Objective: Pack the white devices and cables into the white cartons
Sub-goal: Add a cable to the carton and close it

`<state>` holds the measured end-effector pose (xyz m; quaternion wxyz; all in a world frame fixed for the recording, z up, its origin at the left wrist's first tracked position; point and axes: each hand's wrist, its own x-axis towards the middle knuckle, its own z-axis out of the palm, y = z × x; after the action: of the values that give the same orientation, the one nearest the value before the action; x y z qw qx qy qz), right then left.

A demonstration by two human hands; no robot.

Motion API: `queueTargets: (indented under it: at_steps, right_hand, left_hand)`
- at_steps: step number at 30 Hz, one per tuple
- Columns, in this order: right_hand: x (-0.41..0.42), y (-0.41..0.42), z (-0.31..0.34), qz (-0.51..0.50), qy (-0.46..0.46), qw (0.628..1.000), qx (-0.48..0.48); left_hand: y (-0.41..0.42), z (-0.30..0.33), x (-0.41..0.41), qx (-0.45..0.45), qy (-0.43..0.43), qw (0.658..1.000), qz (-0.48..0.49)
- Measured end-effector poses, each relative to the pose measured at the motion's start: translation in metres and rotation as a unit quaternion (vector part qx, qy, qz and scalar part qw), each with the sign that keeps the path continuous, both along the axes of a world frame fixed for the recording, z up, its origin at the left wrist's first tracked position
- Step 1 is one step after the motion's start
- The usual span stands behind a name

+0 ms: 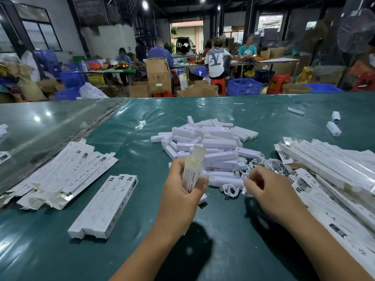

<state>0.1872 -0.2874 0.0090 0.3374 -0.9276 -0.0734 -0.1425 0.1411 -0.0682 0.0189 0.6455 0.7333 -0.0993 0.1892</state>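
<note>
Both forearms bare, no sleeves; left grip (183,186) and right grip (269,193) ungloved.

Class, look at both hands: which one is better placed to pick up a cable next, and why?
The right hand: it is already at the tangled white cables, while the left hand grips the open carton.

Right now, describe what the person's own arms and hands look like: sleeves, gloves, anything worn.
Both forearms are bare up to the bottom edge of the picture: no sleeves show. The left hand and the right hand wear no gloves. No rings, watch, wristband or bracelet can be seen on either. The fingernails look short and unpainted.
</note>
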Motion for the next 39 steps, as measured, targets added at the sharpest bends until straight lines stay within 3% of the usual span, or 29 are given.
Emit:
queueTargets:
  at_steps: [2, 4, 7, 14, 17, 26, 29, 32, 35, 39]
  right_hand:
    - [-0.007, 0.004, 0.009, 0.053, 0.042, 0.976, 0.206]
    - [-0.017, 0.014, 0.014, 0.124, 0.077, 0.939, 0.31]
    - [-0.026, 0.03, 0.017, 0.188, 0.064, 0.904, 0.378]
    - [-0.027, 0.037, 0.014, 0.223, 0.097, 0.837, 0.491]
    - [-0.027, 0.038, 0.014, 0.224, 0.117, 0.819, 0.516]
    - [-0.028, 0.037, 0.013, 0.252, 0.142, 0.811, 0.509]
    - [-0.03, 0.039, 0.012, 0.255, 0.155, 0.838, 0.456]
    - [-0.023, 0.036, 0.004, 0.187, 0.158, 0.851, 0.464]
    - [-0.019, 0.033, 0.006, 0.146, 0.133, 0.847, 0.494]
    - [-0.023, 0.037, 0.008, 0.179, 0.092, 0.837, 0.508]
  left_hand:
    - [0.0, 0.0, 0.001, -0.006, 0.029, 1.0, -0.011]
    - [-0.001, 0.0, 0.0, 0.008, 0.037, 0.999, -0.032]
    - [-0.004, 0.0, -0.002, 0.034, 0.031, 0.996, -0.077]
    - [-0.003, 0.003, -0.002, 0.022, 0.04, 0.994, -0.099]
    - [-0.002, 0.006, -0.003, 0.02, 0.045, 0.993, -0.111]
    - [0.003, 0.01, -0.001, 0.004, 0.069, 0.991, -0.115]
    - [0.002, 0.009, 0.0, -0.003, 0.054, 0.996, -0.073]
    - [0.002, 0.007, 0.002, -0.01, 0.049, 0.999, -0.014]
    - [0.004, 0.006, 0.003, -0.029, 0.057, 0.998, 0.012]
    - [0.004, 0.007, 0.0, 0.008, 0.064, 0.998, -0.025]
